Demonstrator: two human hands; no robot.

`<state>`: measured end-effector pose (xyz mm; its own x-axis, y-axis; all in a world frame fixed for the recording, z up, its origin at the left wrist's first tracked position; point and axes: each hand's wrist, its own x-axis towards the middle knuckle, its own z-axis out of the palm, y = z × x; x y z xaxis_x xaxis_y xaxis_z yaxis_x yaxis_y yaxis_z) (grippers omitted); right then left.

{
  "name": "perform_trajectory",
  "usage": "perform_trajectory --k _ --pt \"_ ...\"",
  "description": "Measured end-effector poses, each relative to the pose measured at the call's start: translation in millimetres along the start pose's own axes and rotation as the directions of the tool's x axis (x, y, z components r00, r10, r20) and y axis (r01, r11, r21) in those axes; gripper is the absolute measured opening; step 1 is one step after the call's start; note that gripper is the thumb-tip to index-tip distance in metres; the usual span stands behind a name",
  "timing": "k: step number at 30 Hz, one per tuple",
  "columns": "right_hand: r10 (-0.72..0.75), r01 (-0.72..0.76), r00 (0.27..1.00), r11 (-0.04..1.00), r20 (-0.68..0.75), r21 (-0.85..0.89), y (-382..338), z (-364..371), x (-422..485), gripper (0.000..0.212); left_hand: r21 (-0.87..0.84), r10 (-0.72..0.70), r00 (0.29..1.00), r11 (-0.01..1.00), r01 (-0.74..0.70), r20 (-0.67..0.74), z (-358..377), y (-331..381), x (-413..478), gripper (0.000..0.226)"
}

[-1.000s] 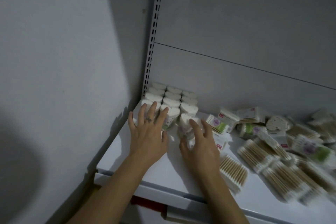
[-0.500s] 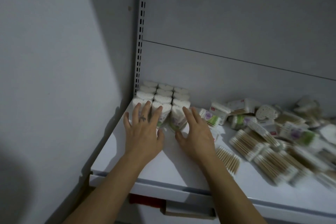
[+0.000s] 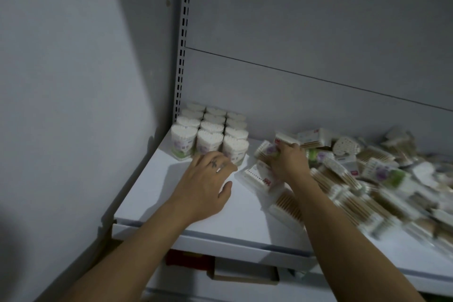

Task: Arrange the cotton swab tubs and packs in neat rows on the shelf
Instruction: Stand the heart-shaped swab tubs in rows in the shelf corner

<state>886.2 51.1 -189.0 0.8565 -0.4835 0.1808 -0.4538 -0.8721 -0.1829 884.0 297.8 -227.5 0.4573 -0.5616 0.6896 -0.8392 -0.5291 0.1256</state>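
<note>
dim grey wall (image 3: 61,81) — slotted upright (image 3: 182,56), possibly metal — panelled back (image 3: 318,32).

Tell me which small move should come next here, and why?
Probably lift the pack the right hand is on out of the loose pile and set it beside the block of heart-shaped tubs. Those already stand in neat rows in the corner; the left hand rests empty before them.

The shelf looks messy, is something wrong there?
Yes. The tubs in the left corner stand in tidy rows, but the packs on the right lie jumbled, overlapping at all angles. The right hand reaches into that heap.
</note>
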Motion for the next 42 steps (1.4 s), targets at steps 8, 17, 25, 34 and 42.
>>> perform_trajectory --k 8,17,25,34,42 --pt "0.037 -0.016 0.996 0.971 -0.081 0.237 -1 -10 -9 0.064 -0.092 -0.074 0.997 0.993 0.073 -0.003 1 -6 -1 0.034" --pt "-0.229 0.461 0.867 0.705 -0.442 0.539 -53 -38 -99 0.053 -0.702 -0.441 0.897 0.629 0.334 0.032 -25 0 1 0.044" --pt "-0.336 0.438 0.895 0.546 -0.292 0.715 -109 11 -138 0.047 -0.808 -0.637 0.769 0.425 0.409 0.054 -53 -18 -1 0.022" --pt "-0.364 0.307 0.924 0.530 -0.115 0.790 -141 31 -133 0.047 -0.594 -0.468 0.881 0.729 0.341 -0.069 -52 -41 -27 0.019" --pt "-0.449 0.325 0.890 0.496 -0.083 0.805 -133 30 -133 0.073 -0.588 -0.603 0.797 0.649 0.483 -0.011 -49 -42 -28 0.055"
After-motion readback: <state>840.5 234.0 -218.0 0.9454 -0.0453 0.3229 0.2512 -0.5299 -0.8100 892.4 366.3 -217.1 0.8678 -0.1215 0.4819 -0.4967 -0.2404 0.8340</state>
